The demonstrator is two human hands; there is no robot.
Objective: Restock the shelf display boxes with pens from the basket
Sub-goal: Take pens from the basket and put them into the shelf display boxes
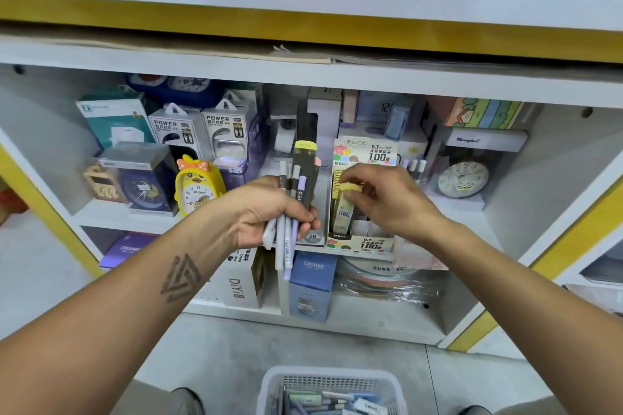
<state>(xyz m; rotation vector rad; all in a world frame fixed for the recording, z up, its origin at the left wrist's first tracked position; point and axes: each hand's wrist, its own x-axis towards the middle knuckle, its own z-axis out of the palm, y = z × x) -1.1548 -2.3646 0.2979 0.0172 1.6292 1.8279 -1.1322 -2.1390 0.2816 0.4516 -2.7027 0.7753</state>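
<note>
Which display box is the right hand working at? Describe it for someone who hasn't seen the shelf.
Start at the white shelf unit and find the middle shelf, right of the yellow chick clock. The display box sits under the right hand. Unlike its neighbours, it is printed "0.7 HB" and "100" and holds yellow-capped tubes.

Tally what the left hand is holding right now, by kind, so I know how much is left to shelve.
Slim pens gripped in the left hand: 4
Dark tube with a yellow cap: 1
Total: 5, though the fingers could hide another pen.
</note>
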